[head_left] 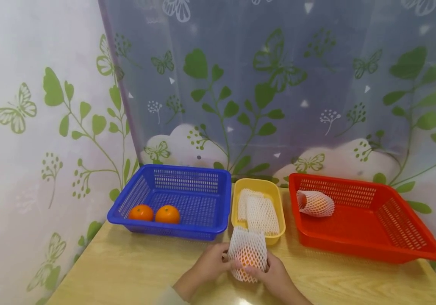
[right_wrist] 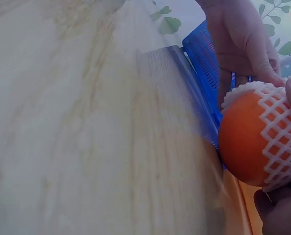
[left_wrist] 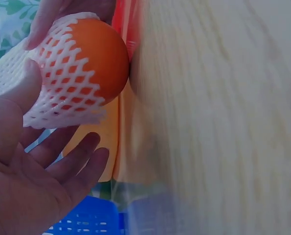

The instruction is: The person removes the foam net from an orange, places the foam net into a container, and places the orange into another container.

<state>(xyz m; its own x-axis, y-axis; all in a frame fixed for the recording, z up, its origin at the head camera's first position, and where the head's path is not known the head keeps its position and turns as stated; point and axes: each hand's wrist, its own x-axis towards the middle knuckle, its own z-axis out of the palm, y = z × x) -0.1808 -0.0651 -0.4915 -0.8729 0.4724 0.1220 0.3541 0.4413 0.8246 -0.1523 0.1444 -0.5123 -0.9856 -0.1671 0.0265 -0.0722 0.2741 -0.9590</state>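
An orange (left_wrist: pixel 103 58) sits partly inside a white foam net sleeve (head_left: pixel 246 239) above the table's front, before the yellow basket. Its bare end bulges out of the net in both wrist views. From the left, my left hand (head_left: pixel 211 264) holds the sleeve, its thumb on the mesh near the orange. My right hand (head_left: pixel 277 276) grips the other side, thumb across the net. Beyond them, more foam nets (head_left: pixel 261 214) lie in the yellow basket (head_left: pixel 277 192). Two bare oranges (head_left: pixel 168 214) rest in the blue basket (head_left: pixel 206 233).
At the right stands a red basket (head_left: pixel 355 247) with one net-wrapped orange (head_left: pixel 317 203) near its left wall. All three baskets line the back of the wooden table (head_left: pixel 126 267), against a patterned curtain (head_left: pixel 218 84).
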